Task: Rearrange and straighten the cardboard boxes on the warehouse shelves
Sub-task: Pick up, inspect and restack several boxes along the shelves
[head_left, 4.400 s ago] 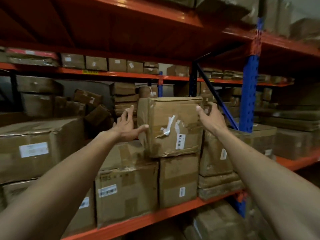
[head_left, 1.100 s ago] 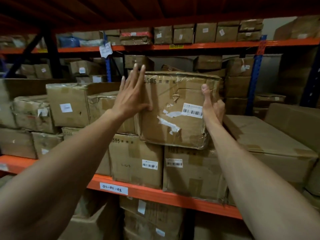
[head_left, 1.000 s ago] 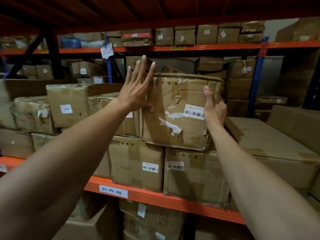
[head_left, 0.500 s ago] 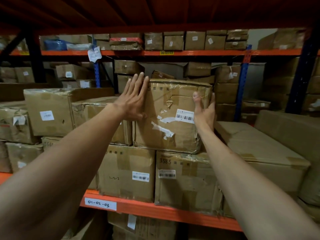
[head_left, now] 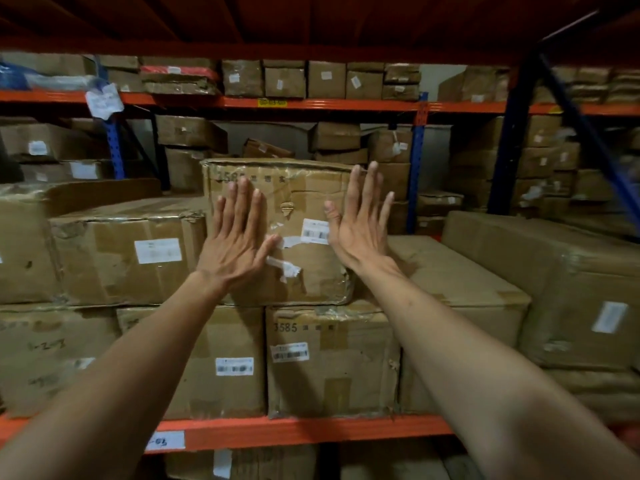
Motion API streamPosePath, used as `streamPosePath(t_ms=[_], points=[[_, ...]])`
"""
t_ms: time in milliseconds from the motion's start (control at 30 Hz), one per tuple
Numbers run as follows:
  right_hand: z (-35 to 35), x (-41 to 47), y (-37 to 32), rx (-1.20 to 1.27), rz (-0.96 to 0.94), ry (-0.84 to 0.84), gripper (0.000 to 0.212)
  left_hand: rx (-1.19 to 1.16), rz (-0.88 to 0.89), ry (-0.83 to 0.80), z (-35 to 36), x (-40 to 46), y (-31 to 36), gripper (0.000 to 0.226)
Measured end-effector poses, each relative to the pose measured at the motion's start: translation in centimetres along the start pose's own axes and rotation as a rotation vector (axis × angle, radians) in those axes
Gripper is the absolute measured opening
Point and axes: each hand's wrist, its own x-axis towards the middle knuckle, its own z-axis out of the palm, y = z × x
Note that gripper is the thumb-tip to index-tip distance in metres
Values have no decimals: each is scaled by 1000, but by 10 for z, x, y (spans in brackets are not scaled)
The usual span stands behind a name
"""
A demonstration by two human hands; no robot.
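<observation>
Landmark: the upper cardboard box (head_left: 277, 230), marked 3585, with a barcode label (head_left: 314, 231) on its front face.
Where it sits: on the top tier, resting on the two lower boxes (head_left: 332, 358) that stand on the orange shelf beam (head_left: 311, 432).
Neighbours: a wide flat box (head_left: 128, 251) just beside its left side; a long low box (head_left: 460, 282) to its right.
Done, by my reading: the upper cardboard box is seated and its front looks roughly level with the stack below.
Left, by my reading: a final push to square it, then the tilted and crumpled cartons behind it and on the rack further back.
Left hand (head_left: 235, 244): flat against the front face, left of the barcode label, fingers (head_left: 242, 202) straight and slightly spread, gripping nothing.
Right hand (head_left: 360, 226): at the box's right front edge, fingers splayed wide and pointing up, holding nothing; whether the palm touches the cardboard I cannot tell.
</observation>
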Motion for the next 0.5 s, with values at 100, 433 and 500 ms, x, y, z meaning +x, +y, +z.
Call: streamPosePath(t_ms=[100, 433, 500], points=[[-8, -5, 6, 14, -17, -19, 80, -28, 32, 27, -9, 5, 7, 83], [-118, -53, 137, -78, 18, -17, 67, -307, 298, 177, -3, 84, 163, 75], [-154, -66, 182, -108, 113, 36, 63, -375, 316, 135, 0, 97, 221, 74]])
